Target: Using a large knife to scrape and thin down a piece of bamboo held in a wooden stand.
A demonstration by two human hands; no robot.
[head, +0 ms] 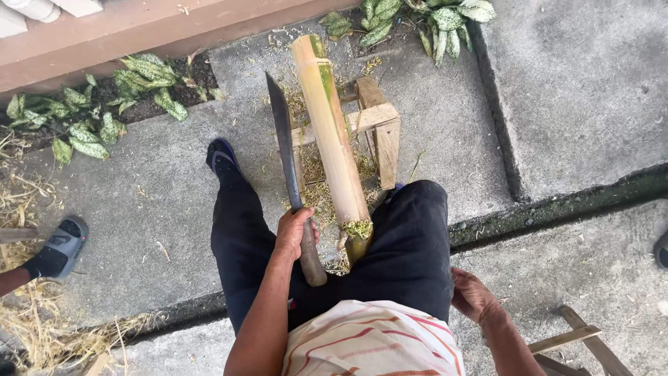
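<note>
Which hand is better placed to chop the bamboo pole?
Probably the left hand: it grips the machete beside the bamboo pole. The right hand rests empty by the thigh.

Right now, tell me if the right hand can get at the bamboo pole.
Probably yes. The right hand is empty beside the right thigh, and the bamboo pole leans between the knees with only that thigh between them. The left hand holds the machete.

We saw soft, even daylight, bright without glare; shadows stayed faint under the legs. Focus was sharp throughout, with slight wide-angle bending toward the edges.
</note>
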